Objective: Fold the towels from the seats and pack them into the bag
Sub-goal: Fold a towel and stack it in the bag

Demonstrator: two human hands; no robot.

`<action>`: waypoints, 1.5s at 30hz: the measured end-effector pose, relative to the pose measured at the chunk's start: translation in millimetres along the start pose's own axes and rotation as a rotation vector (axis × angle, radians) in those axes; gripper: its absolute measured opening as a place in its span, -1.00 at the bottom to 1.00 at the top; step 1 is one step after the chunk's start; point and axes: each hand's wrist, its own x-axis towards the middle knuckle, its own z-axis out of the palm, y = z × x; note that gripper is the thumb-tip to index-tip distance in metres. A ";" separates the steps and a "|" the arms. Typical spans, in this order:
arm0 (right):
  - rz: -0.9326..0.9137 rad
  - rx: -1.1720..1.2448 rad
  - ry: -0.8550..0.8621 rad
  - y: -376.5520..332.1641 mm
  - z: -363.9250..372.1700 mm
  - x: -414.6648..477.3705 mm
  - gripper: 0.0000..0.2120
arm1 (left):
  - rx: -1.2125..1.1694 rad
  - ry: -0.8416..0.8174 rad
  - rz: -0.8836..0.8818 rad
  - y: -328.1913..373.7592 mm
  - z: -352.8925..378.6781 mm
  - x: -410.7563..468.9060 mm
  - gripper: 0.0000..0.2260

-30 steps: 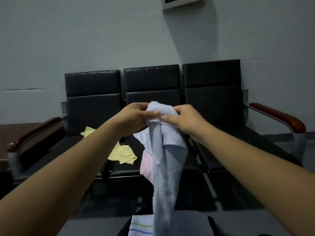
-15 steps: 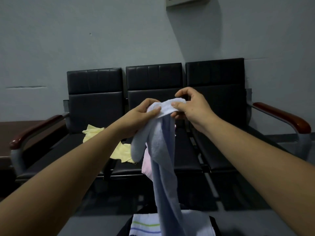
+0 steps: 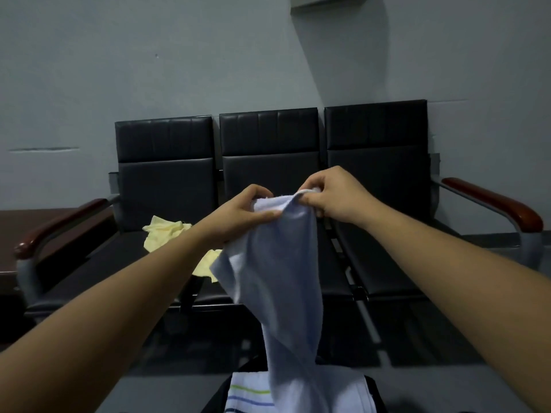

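Observation:
A pale blue towel (image 3: 277, 281) hangs in front of me, pinched along its top edge by both hands. My left hand (image 3: 249, 208) grips the left part of that edge and my right hand (image 3: 334, 195) grips the right part, a short span apart. The towel drapes down over a dark bag (image 3: 376, 394) at the bottom of the view, where a folded white towel with coloured stripes (image 3: 250, 396) lies. A crumpled yellow towel (image 3: 167, 234) rests on the left seat (image 3: 98, 263), partly hidden by my left forearm.
A row of three black padded seats (image 3: 375, 162) stands against a grey wall, with wooden armrests at the left (image 3: 59, 225) and right (image 3: 495, 204) ends. A dark brown table (image 3: 26, 228) sits at the far left. The floor lies below the seats.
My hands have drawn apart along the blue towel's top edge, spreading it wider. The pink cloth seen behind the towel earlier is now hidden.

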 end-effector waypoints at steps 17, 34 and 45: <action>0.297 0.224 0.285 40.5 -11.6 10.1 -0.79 | 0.701 -0.099 -0.158 -39.2 -39.7 -3.4 -0.86; 0.291 0.209 0.197 45.6 -5.9 7.1 -0.89 | -0.319 -0.099 -0.035 3.0 -34.1 -10.1 -0.88; 0.166 0.463 0.021 -2.9 5.7 0.0 -0.80 | -0.070 -0.221 -0.010 27.6 -13.4 -9.0 -0.80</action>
